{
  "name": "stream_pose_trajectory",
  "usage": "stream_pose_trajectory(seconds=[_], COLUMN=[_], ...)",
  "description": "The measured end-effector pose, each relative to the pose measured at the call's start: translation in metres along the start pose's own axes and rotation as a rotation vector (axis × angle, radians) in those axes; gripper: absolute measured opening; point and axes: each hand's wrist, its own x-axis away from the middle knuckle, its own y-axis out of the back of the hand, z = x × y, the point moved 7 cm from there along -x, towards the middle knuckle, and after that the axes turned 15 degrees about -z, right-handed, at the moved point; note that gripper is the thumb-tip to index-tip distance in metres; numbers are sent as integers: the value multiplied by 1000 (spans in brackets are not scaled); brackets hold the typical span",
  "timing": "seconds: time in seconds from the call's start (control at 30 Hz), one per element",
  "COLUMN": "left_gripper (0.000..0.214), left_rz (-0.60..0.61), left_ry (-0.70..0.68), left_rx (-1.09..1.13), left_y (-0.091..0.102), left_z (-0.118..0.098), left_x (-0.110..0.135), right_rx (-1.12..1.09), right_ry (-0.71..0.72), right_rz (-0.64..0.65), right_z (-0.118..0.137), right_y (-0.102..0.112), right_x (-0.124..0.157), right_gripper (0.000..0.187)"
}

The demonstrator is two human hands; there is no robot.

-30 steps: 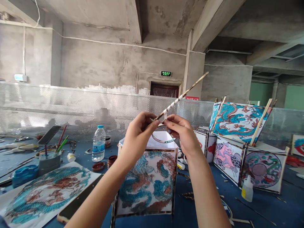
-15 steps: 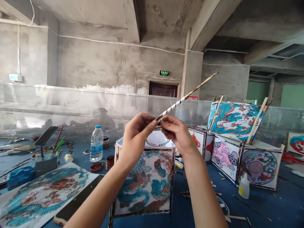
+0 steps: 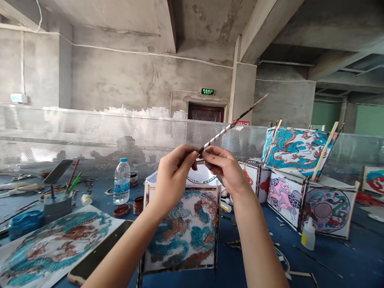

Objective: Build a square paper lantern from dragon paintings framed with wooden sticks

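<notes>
Both my hands are raised in front of me, pinching the near end of a thin wooden stick (image 3: 232,125) wrapped in white tape bands. The stick slants up and to the right. My left hand (image 3: 174,173) grips it from the left with thumb and fingers closed. My right hand (image 3: 225,168) pinches it from the right, fingertips meeting the left hand's. Below the hands stands a paper lantern box (image 3: 183,229) with a teal and brown dragon painted on its front panel.
The blue table (image 3: 330,260) holds a water bottle (image 3: 121,182), a cup of brushes (image 3: 57,202), a dragon painting sheet (image 3: 51,248), a dark phone (image 3: 99,252), a glue bottle (image 3: 307,236) and several painted lantern boxes (image 3: 303,176) at right. A perforated metal screen (image 3: 90,136) runs behind.
The hands turn the stick between the fingertips; its far tip rose and then dipped slightly. The view shifted a little to the right.
</notes>
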Motion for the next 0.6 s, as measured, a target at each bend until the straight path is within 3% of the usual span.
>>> stream_pose_trajectory(seconds=[0.13, 0.27, 0.4, 0.6], left_gripper=[12, 6, 15, 15], left_rz=[-8, 56, 126, 196], left_ry=[-20, 123, 258, 271], left_rx=[-30, 117, 199, 210], left_y=[1, -4, -9, -9], left_z=[-3, 5, 12, 14], left_x=[2, 2, 2, 0], right_rx=[6, 4, 16, 16], right_ry=[12, 31, 62, 78], right_rz=[-16, -21, -34, -68], right_z=[2, 3, 5, 6], right_y=[-1, -2, -1, 3], right_x=[1, 3, 2, 1], right_gripper=[16, 14, 12, 11])
